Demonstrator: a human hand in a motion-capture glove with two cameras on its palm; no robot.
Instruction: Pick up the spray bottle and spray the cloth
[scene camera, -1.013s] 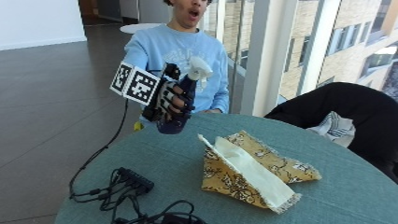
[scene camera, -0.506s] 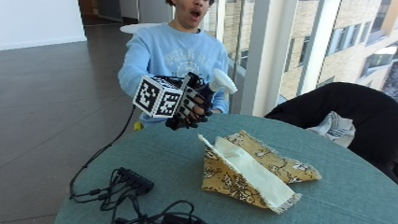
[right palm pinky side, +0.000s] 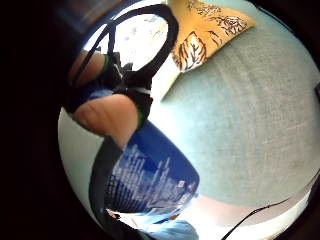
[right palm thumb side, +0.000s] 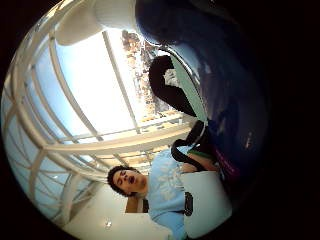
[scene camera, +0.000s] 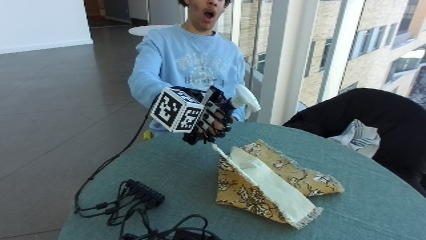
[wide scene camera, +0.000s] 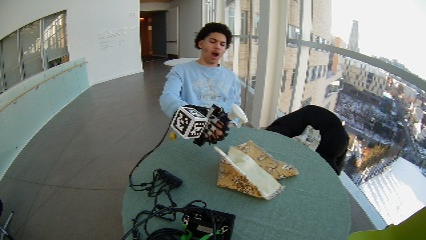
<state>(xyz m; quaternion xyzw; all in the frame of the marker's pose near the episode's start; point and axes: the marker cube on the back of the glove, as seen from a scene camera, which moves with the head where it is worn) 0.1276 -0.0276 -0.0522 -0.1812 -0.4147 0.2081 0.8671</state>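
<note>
The spray bottle (scene camera: 234, 102) is gripped in the gloved right hand (scene camera: 212, 120), fingers curled round its blue body, held above the table (scene camera: 373, 200). Its white nozzle is pointed over the folded patterned cloth (scene camera: 269, 185) lying below.

Gloved right hand (scene camera: 212, 120) raised in front of the chest, arm reaching forward, fingers (scene camera: 216, 127) curled in a closed grip, knuckles facing outward.
</note>
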